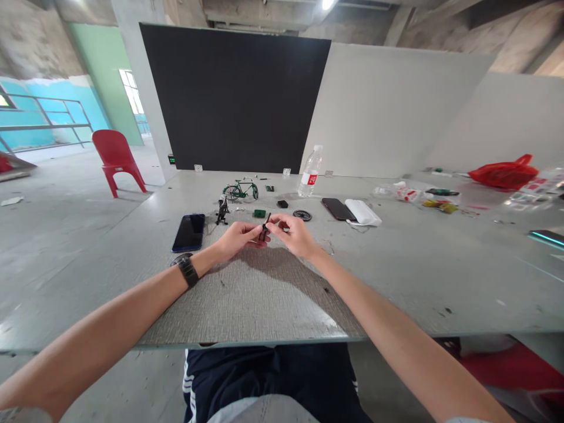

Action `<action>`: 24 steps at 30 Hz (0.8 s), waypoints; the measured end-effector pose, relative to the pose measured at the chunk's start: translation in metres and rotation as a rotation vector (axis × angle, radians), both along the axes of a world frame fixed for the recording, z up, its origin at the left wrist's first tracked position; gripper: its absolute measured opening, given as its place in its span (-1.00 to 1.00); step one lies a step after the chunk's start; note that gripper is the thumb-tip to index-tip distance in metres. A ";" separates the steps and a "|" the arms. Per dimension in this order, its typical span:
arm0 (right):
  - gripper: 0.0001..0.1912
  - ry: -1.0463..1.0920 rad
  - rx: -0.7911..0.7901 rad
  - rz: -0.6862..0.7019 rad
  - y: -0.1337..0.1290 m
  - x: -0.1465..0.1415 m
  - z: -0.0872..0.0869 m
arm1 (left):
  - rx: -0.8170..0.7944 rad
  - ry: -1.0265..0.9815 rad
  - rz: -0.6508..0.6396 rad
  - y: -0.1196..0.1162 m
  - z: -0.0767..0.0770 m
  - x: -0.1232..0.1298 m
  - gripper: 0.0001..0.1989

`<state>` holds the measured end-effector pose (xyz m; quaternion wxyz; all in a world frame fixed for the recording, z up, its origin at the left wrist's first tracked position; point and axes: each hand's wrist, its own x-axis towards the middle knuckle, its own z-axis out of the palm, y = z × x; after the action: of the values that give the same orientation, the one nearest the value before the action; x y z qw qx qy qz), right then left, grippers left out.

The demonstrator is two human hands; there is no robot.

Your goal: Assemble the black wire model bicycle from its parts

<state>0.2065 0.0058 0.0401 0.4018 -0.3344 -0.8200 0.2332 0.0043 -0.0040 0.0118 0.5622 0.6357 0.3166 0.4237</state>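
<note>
Both hands meet above the middle of the table, fingers closed around a small dark part [264, 231] with a thin piece sticking up; its exact kind is too small to tell. My left hand [240, 238] grips it from the left and wears a black watch at the wrist. My right hand [291, 234] pinches it from the right. Just beyond stand a green model bicycle [240, 190] and a black model bicycle part [222, 209]. A small green piece [259, 213], a black block [282, 204] and a small spoked wheel [302, 215] lie near the fingertips.
A dark phone [189, 232] lies left of my hands. Behind them stands a water bottle [311, 171], with another phone [337, 209] and white folded material [362, 212] to the right. Farther right are plastic packaging and a red bag [504, 173]. Upright panels border the table's back.
</note>
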 end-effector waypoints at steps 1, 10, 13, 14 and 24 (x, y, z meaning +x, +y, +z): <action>-0.68 -0.002 -0.004 0.011 -0.001 0.000 0.001 | 0.013 0.031 0.046 0.000 0.000 0.000 -0.60; -0.62 0.028 -0.081 0.008 -0.002 0.000 0.001 | 0.240 0.196 0.298 -0.005 0.008 0.001 -0.67; -0.61 0.018 -0.090 0.023 -0.003 0.002 0.003 | 0.368 0.276 0.416 -0.006 0.012 -0.001 -0.77; -0.61 0.013 -0.093 0.031 -0.004 0.002 0.004 | 0.414 0.302 0.414 -0.006 0.013 -0.002 -0.81; -0.67 0.002 -0.100 0.094 -0.003 0.003 0.008 | 0.305 0.177 -0.008 -0.004 0.008 -0.001 -0.72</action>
<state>0.2098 0.0024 0.0478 0.3742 -0.3147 -0.8217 0.2929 0.0032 -0.0085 0.0194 0.4309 0.7496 0.2946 0.4070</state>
